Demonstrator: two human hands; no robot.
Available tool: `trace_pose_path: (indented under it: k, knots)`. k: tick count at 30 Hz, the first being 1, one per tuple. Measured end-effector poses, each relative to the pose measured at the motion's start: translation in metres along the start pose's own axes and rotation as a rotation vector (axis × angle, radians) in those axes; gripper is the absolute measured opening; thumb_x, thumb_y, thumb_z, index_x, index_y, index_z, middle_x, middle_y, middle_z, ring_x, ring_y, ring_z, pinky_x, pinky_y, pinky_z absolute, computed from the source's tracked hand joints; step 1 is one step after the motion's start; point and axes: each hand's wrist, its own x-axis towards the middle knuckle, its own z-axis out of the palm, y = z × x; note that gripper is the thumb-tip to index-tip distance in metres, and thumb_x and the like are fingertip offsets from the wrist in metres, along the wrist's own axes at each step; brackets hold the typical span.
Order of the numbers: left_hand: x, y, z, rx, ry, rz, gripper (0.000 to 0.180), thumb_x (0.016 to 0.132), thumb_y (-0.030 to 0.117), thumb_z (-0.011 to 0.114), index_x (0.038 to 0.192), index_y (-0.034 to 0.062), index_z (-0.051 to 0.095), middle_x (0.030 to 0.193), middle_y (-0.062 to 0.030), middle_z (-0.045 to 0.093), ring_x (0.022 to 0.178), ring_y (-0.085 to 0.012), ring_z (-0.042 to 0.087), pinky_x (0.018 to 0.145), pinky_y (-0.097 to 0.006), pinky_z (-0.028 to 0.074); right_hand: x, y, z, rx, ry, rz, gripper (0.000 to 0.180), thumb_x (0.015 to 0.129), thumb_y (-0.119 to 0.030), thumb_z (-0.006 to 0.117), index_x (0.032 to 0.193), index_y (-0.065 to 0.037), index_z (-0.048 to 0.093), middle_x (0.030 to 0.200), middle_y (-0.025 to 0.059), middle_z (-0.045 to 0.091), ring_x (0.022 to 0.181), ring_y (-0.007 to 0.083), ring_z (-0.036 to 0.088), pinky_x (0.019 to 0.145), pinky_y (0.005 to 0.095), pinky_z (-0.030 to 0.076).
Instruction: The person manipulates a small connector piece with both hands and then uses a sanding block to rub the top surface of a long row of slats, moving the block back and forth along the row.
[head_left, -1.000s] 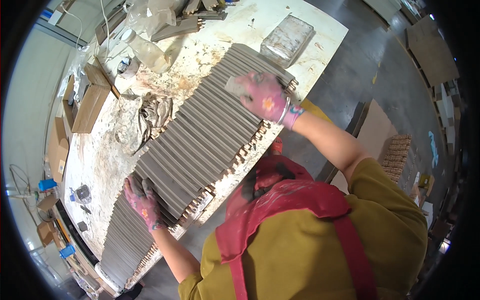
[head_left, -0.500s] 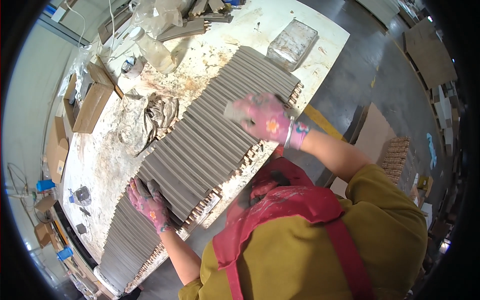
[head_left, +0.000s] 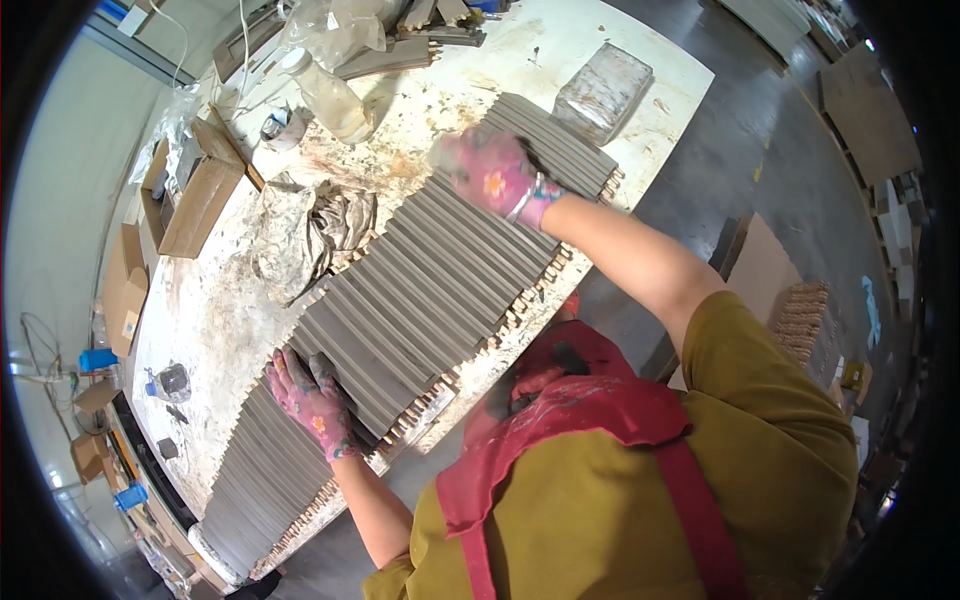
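One head-worn fisheye looks steeply down from close range, taking in the wearer's torso (head_left: 620, 490) and the desk (head_left: 515, 65).

A pale wall (head_left: 60, 230) is curving up along the left, with a grey metal rail (head_left: 130, 62) running slantwise near its top and a loose cable (head_left: 35, 340) looping lower down. A white worktop (head_left: 545, 45) is stretching diagonally across the room, its surface showing brown stains and its corner jutting out over the floor (head_left: 700, 150). That floor is spreading smooth and grey, catching a dull shine toward the upper right, and a faint yellow line (head_left: 762, 160) is marking it. A large flat board (head_left: 868, 115) is showing at the far right. Bright light is falling on the worktop, while the right side is sitting dimmer.
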Motion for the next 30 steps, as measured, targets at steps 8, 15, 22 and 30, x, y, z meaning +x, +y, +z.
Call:
trace_pose_path:
  k: [8, 15, 22, 30]
  knots:
    - [-0.004, -0.004, -0.001, -0.021, 0.022, 0.009, 0.049, 0.093, 0.032, 0.057, 0.131, 0.002, 0.053, 0.138, -0.0153, 0.05, 0.134, -0.0358, 0.037, 0.111, -0.044, 0.029, 0.0, -0.025, 0.007, -0.05, 0.025, -0.173, 0.038, 0.084, -0.026, 0.057, 0.121, -0.02, 0.055, 0.103, 0.0121, 0.063, 0.079, 0.0237, 0.064, 0.062, 0.0377, 0.053]
    - [-0.003, 0.001, -0.006, -0.029, 0.023, -0.002, 0.047, 0.092, 0.026, 0.058, 0.132, 0.0009, 0.052, 0.139, -0.0161, 0.049, 0.133, -0.037, 0.037, 0.111, -0.044, 0.029, -0.038, -0.075, 0.031, -0.003, -0.137, -0.348, 0.03, 0.079, -0.024, 0.06, 0.107, -0.014, 0.06, 0.089, 0.0102, 0.066, 0.085, 0.029, 0.065, 0.079, 0.0436, 0.048]
    - [-0.005, -0.009, -0.034, -0.142, 0.126, 0.079, 0.049, 0.095, 0.027, 0.054, 0.137, 0.0037, 0.046, 0.14, -0.0191, 0.046, 0.132, -0.0386, 0.038, 0.11, -0.045, 0.031, 0.005, -0.034, 0.047, -0.048, 0.085, -0.156, 0.028, 0.081, -0.021, 0.054, 0.107, -0.014, 0.058, 0.084, 0.0149, 0.063, 0.067, 0.0318, 0.061, 0.067, 0.0472, 0.047]
    - [-0.027, -0.03, -0.018, 0.05, 0.03, -0.043, 0.046, 0.09, 0.025, 0.06, 0.131, 0.0056, 0.054, 0.141, -0.0187, 0.046, 0.133, -0.0406, 0.036, 0.11, -0.047, 0.03, -0.023, -0.083, 0.014, 0.105, -0.099, -0.39, 0.029, 0.083, -0.025, 0.057, 0.111, -0.017, 0.06, 0.096, 0.0108, 0.064, 0.083, 0.0316, 0.064, 0.077, 0.0473, 0.048]
